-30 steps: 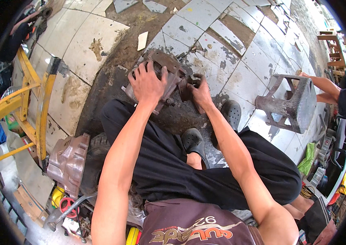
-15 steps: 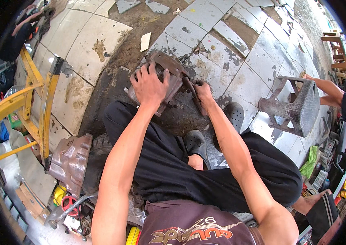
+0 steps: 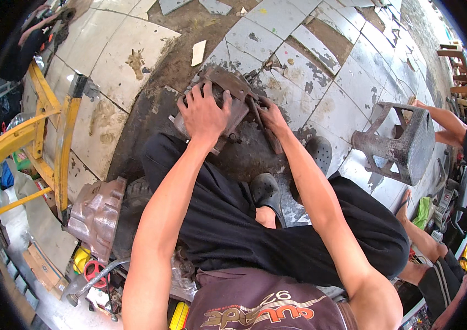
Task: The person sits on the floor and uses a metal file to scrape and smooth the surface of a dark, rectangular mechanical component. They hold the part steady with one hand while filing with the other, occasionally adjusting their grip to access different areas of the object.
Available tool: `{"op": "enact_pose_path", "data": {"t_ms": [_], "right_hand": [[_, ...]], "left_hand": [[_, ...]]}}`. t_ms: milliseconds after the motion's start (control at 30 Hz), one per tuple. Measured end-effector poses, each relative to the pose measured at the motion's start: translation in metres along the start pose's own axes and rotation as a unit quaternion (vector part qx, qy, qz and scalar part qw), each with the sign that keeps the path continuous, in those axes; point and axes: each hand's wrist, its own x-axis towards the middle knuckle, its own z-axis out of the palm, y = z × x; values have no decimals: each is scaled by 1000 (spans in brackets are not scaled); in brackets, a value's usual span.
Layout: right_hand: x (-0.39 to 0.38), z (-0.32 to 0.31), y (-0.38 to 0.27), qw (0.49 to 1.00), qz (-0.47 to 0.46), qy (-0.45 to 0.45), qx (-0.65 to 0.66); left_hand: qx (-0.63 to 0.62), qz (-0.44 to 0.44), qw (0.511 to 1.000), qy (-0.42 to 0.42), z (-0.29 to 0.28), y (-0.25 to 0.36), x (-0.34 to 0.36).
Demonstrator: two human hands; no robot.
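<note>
A dirty, brownish cast-metal housing (image 3: 237, 114) lies on the dark, stained floor in front of my crossed legs. My left hand (image 3: 205, 114) rests on top of it, fingers spread over its upper surface. Along the housing's right side stands a dark, flat metal bar (image 3: 271, 141), tilted, its lower end pointing toward me. My right hand (image 3: 273, 117) has its fingers closed around the upper part of this bar. The fingertips of that hand are partly hidden behind the metal.
A yellow metal frame (image 3: 63, 143) stands at the left, near another cast-metal housing (image 3: 97, 214). To the right is a worn grey plastic stool (image 3: 415, 146). Other people's legs (image 3: 426, 242) show at the right edge. Broken tiles (image 3: 321, 52) cover the far floor.
My right hand has shifted slightly left and its fingers sit differently on the bar. My left hand keeps its place. At lower right, another person's leg and foot have moved farther into view.
</note>
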Motion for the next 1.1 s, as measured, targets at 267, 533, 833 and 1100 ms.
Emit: {"op": "enact_pose_path", "data": {"t_ms": [267, 533, 833, 1100], "right_hand": [[6, 7, -1, 942, 147, -54, 296], [6, 5, -5, 969, 150, -44, 193], [18, -6, 39, 953, 194, -37, 230], [3, 5, -18, 863, 339, -91, 364]], "left_hand": [[7, 1, 1000, 14, 2, 0, 0], [7, -2, 1000, 14, 3, -1, -2], [-4, 19, 999, 33, 4, 8, 3], [4, -11, 1000, 19, 0, -5, -3]]}}
